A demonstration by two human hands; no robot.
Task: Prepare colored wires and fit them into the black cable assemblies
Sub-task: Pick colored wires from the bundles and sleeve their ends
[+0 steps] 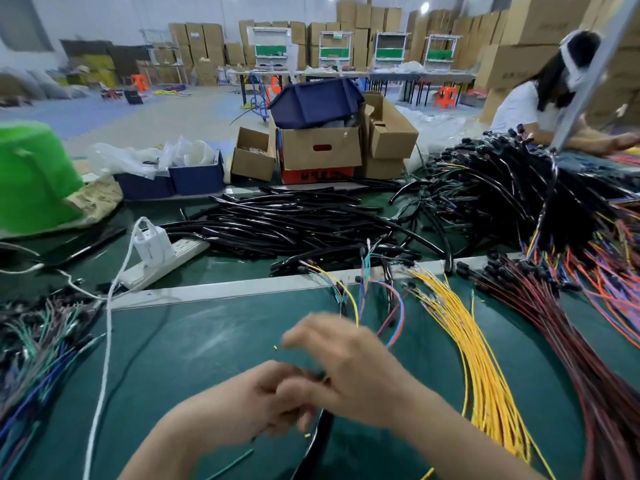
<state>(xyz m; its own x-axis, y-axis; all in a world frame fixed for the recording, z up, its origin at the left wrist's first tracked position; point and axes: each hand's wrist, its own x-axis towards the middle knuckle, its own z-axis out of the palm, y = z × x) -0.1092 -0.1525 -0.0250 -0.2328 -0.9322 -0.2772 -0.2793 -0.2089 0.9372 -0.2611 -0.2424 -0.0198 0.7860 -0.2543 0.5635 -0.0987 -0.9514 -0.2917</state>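
Seemingly, left hand (266, 401) fingers curl round the black cable (319, 436) (all motion-blurred); right hand (356, 370) fingers' hold cannot be told.

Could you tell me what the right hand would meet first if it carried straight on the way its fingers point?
Probably nothing nearby: the blurred right hand points up-left over bare green mat; the grey metal rail comes first, then the white power strip. Depth unclear.

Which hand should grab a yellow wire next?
Probably the right hand: the yellow wires lie on its side, while the left hand sits farther from them.
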